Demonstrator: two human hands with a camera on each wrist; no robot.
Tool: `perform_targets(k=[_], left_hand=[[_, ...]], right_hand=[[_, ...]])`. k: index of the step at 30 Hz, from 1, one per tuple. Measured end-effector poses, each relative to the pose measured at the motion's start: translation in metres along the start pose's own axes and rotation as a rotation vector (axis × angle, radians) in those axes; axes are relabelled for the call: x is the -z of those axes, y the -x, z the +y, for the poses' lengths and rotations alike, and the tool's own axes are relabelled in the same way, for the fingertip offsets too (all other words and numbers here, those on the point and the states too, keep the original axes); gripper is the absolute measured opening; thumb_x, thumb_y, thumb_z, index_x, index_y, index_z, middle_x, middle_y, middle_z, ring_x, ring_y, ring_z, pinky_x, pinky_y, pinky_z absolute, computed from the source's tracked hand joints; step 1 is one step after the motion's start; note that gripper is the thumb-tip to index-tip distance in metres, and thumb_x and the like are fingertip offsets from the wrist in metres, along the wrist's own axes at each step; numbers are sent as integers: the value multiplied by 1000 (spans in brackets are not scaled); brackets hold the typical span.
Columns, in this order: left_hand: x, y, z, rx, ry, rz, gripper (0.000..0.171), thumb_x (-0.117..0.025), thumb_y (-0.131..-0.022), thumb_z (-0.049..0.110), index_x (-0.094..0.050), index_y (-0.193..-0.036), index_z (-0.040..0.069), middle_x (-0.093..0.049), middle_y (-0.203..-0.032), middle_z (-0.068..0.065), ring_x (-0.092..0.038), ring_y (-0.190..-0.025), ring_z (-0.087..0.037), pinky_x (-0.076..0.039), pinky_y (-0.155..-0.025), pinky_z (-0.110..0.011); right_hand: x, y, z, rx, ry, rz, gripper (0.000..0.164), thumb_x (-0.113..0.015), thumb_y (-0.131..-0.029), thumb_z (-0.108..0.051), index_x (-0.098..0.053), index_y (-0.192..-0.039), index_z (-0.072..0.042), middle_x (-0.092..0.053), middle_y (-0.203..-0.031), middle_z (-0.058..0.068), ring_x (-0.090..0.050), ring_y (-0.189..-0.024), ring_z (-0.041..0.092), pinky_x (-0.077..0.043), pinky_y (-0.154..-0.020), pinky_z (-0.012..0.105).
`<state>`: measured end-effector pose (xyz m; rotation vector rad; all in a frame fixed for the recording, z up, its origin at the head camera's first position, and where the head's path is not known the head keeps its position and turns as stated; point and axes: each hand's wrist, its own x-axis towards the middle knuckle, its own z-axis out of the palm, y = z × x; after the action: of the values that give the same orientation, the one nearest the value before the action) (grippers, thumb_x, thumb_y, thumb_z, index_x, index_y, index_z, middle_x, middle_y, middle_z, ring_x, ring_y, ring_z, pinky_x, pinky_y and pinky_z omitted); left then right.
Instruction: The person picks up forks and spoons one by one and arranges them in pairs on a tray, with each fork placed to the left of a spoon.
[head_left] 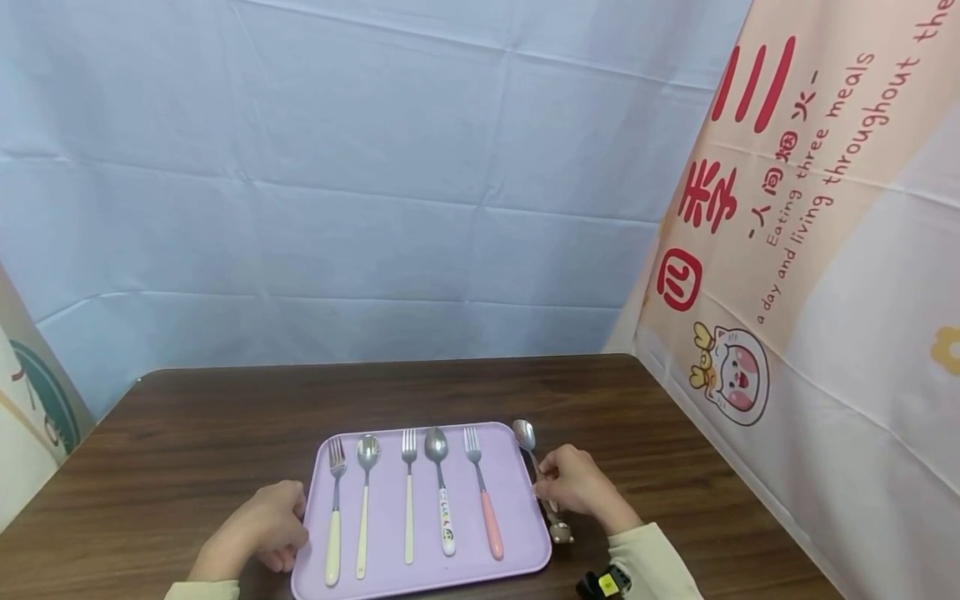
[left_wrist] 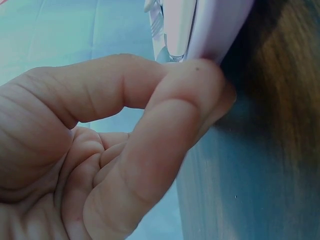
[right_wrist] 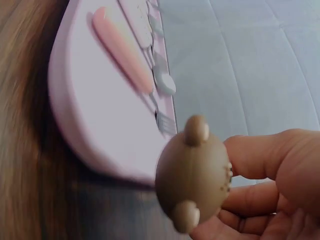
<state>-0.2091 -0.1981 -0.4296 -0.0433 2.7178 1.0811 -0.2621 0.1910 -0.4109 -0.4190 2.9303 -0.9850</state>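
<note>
A light purple tray point(head_left: 465, 575) carries a row of cutlery. From left to right lie a cream-handled fork point(head_left: 333, 533), a slim cream-handled spoon point(head_left: 363, 525), a second cream-handled fork point(head_left: 408, 517), a spoon with a printed white handle point(head_left: 446, 517) and a pink-handled fork point(head_left: 491, 525). With bent fingers my left hand point(head_left: 266, 525) pinches the tray's left edge; its thumb and forefinger tips meet at the rim in the left wrist view. Just outside the tray's right edge, my right hand point(head_left: 577, 483) grips a spoon point(head_left: 524, 433) by its handle, which ends in a brown bear head point(right_wrist: 192, 172).
Underneath is a dark wood-grain table point(head_left: 210, 417). A pale blue cloth point(head_left: 360, 208) hangs behind it, and a printed cloth point(head_left: 862, 333) with red lettering hangs along the right side. A black device with a yellow label point(head_left: 606, 585) sits at the right wrist.
</note>
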Motion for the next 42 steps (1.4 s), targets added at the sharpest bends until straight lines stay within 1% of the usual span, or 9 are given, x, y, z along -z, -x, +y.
perform_targets(k=[4, 14, 16, 22, 30, 36, 38, 40, 42], left_hand=[[-1, -1, 0, -7, 0, -3, 22, -57, -60, -9, -42, -74, 1, -54, -49, -11, -54, -38, -18, -53, -37, -30], [-2, 0, 2, -2, 0, -3, 22, -57, -61, -9, -42, -74, 0, -54, -49, -11, -54, -38, -18, -53, -37, -30], [-1, 0, 2, 7, 0, -4, 22, -57, -61, -9, -42, -74, 1, -54, -49, -11, -54, -38, -18, -53, -37, -30], [-1, 1, 0, -4, 4, -1, 22, -57, -62, -9, -41, -74, 1, -54, -48, -11, -54, -38, -18, -53, -37, -30], [0, 1, -1, 1, -5, 1, 22, -58, -62, -8, -43, -75, 0, -54, -50, -11, -55, -39, -18, -53, -37, -29], [0, 3, 1, 17, 16, -1, 22, -57, -61, -9, -42, -75, 0, -54, -50, -12, -55, -39, -19, -53, -37, -31], [0, 4, 1, 16, 20, -2, 22, -57, -61, -9, -43, -75, 0, -54, -50, -12, -55, -39, -19, -53, -37, -31], [0, 4, 2, 3, 7, 5, 23, -58, -60, -8, -43, -76, 0, -54, -50, -11, -54, -39, -19, -53, -37, -31], [1, 4, 3, -13, -13, 20, 22, -59, -61, -6, -44, -76, 0, -53, -49, -10, -53, -38, -18, -52, -36, -30]], right_hand=[[-5, -3, -7, 34, 13, -2, 7, -66, -67, -5, -60, -68, -5, -54, -56, 0, -49, -43, 9, -46, -38, 24], [-21, -9, -19, 76, 76, -9, 15, -68, -65, -8, -56, -58, -9, -51, -51, -3, -46, -42, 7, -42, -36, 22], [-25, -10, -20, 73, 99, -5, 16, -68, -65, -8, -54, -57, -9, -50, -50, -2, -45, -42, 8, -41, -36, 22], [-35, -13, -20, 25, 119, -10, 24, -67, -64, -6, -47, -50, -9, -45, -44, -4, -43, -38, 7, -36, -32, 19], [-43, -16, -28, -6, 158, -7, 27, -67, -63, -3, -48, -46, -10, -46, -38, -4, -44, -34, 8, -39, -30, 20], [-43, -14, -29, 17, 194, -10, 26, -66, -61, -4, -49, -43, -11, -44, -35, -6, -42, -32, 6, -37, -30, 19], [-42, -13, -28, 10, 184, -19, 27, -67, -63, -7, -50, -43, -11, -45, -35, -5, -43, -33, 7, -37, -31, 20], [-41, -12, -28, -1, 163, -27, 25, -67, -68, -10, -52, -48, -9, -49, -38, -1, -46, -36, 9, -40, -33, 23], [-38, -13, -28, -3, 167, -13, 20, -67, -73, -15, -59, -59, -4, -58, -49, 5, -51, -45, 13, -46, -40, 27]])
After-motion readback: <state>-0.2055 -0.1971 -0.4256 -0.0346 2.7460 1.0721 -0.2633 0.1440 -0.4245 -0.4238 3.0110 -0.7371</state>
